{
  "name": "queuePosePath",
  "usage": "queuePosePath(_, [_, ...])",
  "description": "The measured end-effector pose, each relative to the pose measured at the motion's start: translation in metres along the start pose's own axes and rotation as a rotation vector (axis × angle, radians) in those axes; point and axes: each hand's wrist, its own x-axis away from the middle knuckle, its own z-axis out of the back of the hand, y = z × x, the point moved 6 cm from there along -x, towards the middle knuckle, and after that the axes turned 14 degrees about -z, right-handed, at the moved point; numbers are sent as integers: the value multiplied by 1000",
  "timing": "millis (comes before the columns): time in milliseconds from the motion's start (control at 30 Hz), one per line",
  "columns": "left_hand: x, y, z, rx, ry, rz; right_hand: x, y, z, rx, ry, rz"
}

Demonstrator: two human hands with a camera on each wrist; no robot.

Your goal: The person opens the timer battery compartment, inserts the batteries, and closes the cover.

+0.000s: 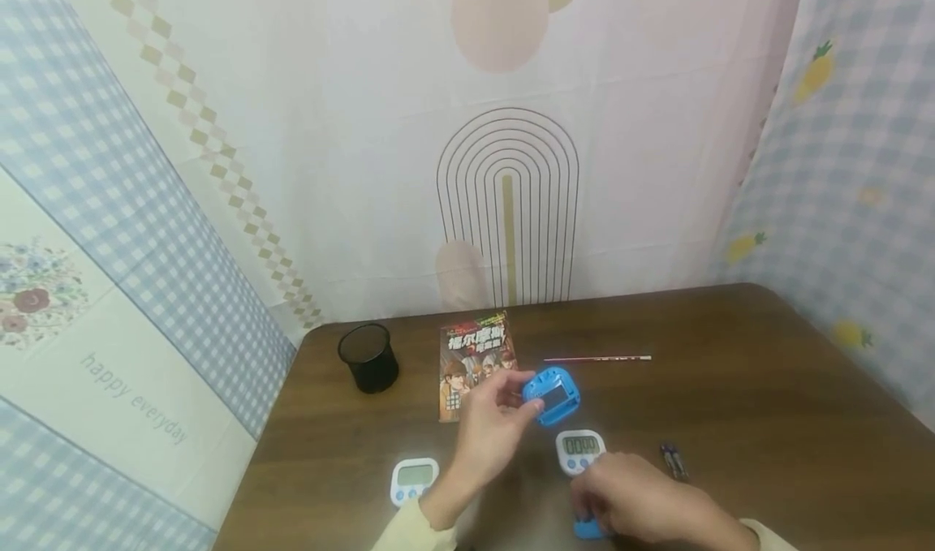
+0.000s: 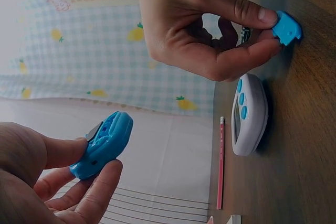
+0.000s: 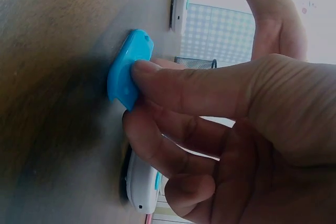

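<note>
My left hand (image 1: 491, 425) pinches a blue digital timer (image 1: 553, 395) between thumb and fingers, raised above the table. Its back faces the head camera, with the battery compartment uncovered. Low over the table, my right hand (image 1: 628, 494) holds a small blue battery cover (image 3: 128, 69) by thumb and fingertips. Just beyond that hand lies a white timer (image 1: 580, 445) with digits on its display. Another white timer (image 1: 414, 478), its display blank, sits left of my left forearm and is partly covered by it. Two batteries (image 1: 674, 462) lie right of my right hand.
Behind my left hand a comic-style book (image 1: 476, 356) lies on the brown table (image 1: 314, 437). A black mesh pen cup (image 1: 371, 360) stands at the back left. Toward the back right lies a red pencil (image 1: 599, 359). Cloth curtains (image 1: 365, 170) hang around the table.
</note>
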Motion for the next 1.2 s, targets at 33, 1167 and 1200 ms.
queuePosePath(33, [1, 0, 0, 3, -1, 5, 0, 0, -1, 4, 5, 3])
queuePosePath(1167, [-2, 3, 4, 3, 10, -23, -1, 10, 9, -13, -23, -85])
queuePosePath(1200, [-2, 4, 3, 5, 8, -21, 0, 12, 10, -27, -27, -93])
